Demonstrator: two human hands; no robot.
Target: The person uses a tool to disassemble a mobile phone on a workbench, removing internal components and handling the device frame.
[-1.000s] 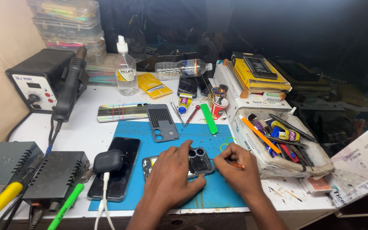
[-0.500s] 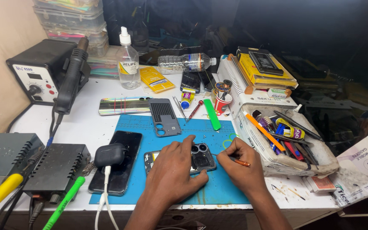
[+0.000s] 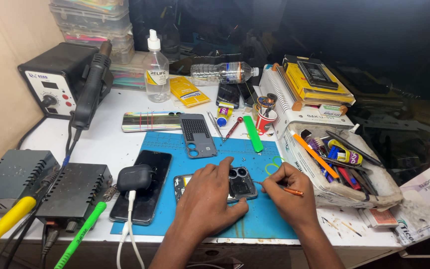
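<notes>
Item: opened phone [image 3: 237,183], back cover off, camera cluster facing up, flat on the blue mat [image 3: 215,149]. Long axis runs left to right across my front, camera end to my right.
My left hand [image 3: 206,199] lies spread over its left and middle part, pressing it down.
My right hand [image 3: 285,193], just beside the camera end, pinches an orange-handled tool [image 3: 287,189], tip pointing left at the phone's right edge.
Adjacent: black phone [image 3: 145,187] carrying an earbud case [image 3: 134,177], left; tool tray [image 3: 344,164], right, on the bench [image 3: 100,144].
</notes>
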